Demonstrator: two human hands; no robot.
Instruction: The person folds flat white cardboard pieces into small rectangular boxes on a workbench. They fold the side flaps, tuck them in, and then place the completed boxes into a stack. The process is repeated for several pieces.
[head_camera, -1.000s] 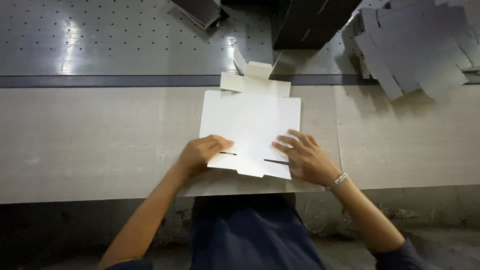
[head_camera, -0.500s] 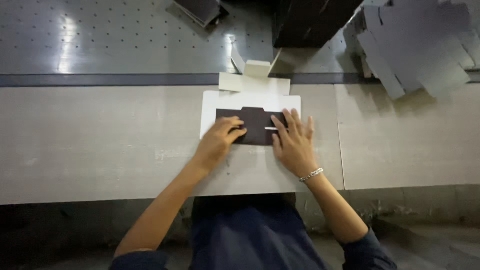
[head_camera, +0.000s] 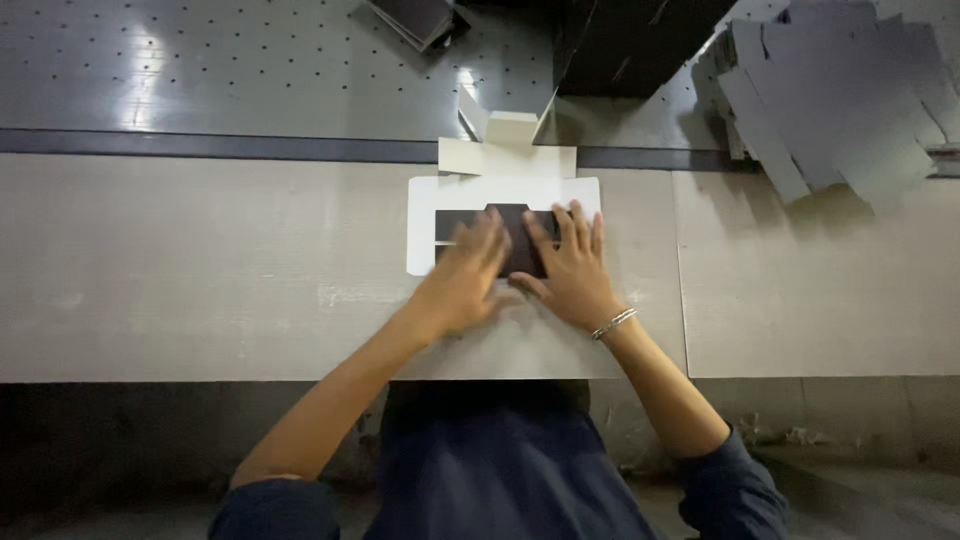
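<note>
We press both open hands flat on the dark folded flap of the flat white cardboard sheet, its long side running across under our left hand and right hand.

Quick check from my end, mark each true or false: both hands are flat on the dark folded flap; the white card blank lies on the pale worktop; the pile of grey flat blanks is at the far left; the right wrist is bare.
1. Both hands press flat on the dark folded flap. True: left hand and right hand lie on it.
2. The white card blank lies on the pale worktop. True.
3. The pile of grey flat blanks is at the far left. False: it is at the far right.
4. The right wrist is bare. False: it wears a bracelet.
</note>
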